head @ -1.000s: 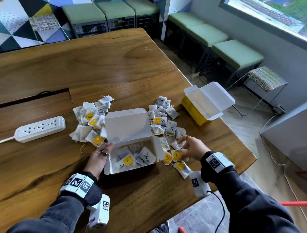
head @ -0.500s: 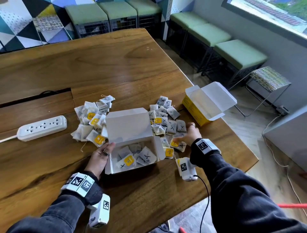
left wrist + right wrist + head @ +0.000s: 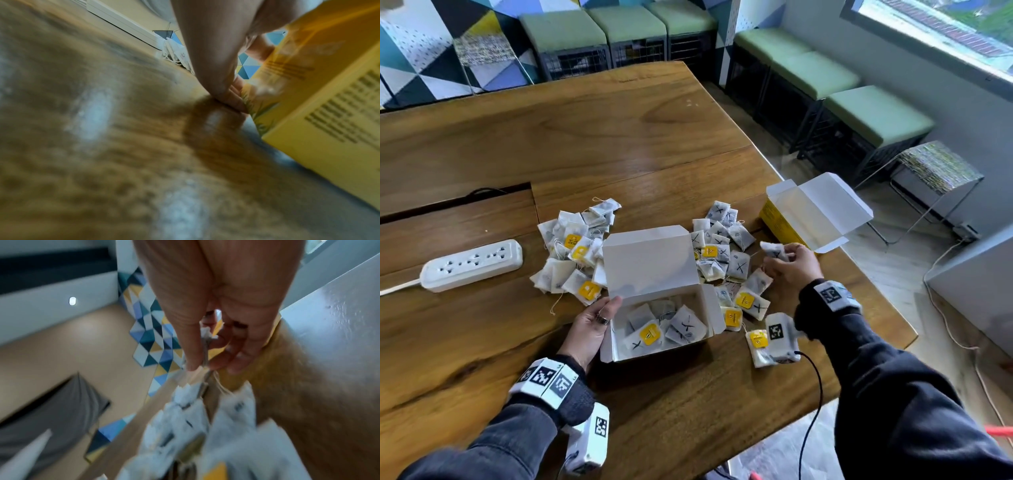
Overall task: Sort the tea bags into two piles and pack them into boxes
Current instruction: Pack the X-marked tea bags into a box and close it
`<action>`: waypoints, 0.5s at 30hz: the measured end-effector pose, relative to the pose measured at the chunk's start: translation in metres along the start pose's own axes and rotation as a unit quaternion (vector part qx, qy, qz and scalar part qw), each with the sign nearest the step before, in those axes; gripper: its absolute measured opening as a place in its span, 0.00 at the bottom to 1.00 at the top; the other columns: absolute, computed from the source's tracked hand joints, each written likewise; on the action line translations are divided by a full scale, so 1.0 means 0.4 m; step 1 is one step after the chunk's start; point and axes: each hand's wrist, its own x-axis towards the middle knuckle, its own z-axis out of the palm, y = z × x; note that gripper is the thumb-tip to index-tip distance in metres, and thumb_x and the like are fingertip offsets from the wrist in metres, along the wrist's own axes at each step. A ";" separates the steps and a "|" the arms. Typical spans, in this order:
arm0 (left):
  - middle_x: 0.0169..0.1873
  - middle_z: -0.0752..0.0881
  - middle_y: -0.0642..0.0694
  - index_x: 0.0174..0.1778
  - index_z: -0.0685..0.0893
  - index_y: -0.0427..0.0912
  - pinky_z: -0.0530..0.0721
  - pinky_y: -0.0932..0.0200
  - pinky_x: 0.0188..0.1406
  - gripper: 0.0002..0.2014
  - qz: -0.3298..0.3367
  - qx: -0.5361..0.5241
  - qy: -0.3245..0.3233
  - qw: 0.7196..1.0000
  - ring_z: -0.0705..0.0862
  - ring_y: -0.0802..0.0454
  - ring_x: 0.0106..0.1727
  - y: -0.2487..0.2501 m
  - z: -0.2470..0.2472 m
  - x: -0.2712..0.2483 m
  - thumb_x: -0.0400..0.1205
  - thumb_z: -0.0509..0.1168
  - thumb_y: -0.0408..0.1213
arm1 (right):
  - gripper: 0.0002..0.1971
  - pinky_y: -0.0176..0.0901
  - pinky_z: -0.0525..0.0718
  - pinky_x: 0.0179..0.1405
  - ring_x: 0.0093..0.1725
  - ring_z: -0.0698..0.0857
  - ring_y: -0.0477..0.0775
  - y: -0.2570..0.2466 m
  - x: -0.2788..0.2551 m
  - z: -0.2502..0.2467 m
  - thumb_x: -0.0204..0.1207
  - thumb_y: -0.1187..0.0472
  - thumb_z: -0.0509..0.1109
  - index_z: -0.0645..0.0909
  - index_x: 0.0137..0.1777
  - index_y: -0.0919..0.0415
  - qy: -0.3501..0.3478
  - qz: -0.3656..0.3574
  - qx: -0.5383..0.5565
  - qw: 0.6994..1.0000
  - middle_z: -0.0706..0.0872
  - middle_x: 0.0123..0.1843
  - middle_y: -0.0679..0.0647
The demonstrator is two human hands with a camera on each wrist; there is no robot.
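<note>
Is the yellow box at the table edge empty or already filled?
Empty, apparently: yellow box stands open, and its visible white interior holds no tea bags.

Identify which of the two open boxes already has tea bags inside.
The near box, steadied by the left hand, holds tea bags; the far box at the table's edge looks empty.

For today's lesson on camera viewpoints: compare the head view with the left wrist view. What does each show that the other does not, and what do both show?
Only the head view shows the right hand pinching a tea bag, the two tea bag piles, the second open box and the near box's white inside.
Only the left wrist view shows the near box's yellow printed outside.
Both show the left hand against that box, the wooden table and the power strip.
</note>
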 end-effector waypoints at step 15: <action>0.38 0.81 0.53 0.37 0.81 0.45 0.72 0.71 0.49 0.08 0.001 0.011 -0.015 1.000 0.78 0.63 0.44 -0.005 -0.007 0.007 0.82 0.61 0.34 | 0.48 0.51 0.73 0.70 0.70 0.68 0.61 0.031 -0.023 0.043 0.57 0.53 0.85 0.62 0.76 0.49 -0.171 -0.009 -0.258 0.951 0.66 0.70 0.57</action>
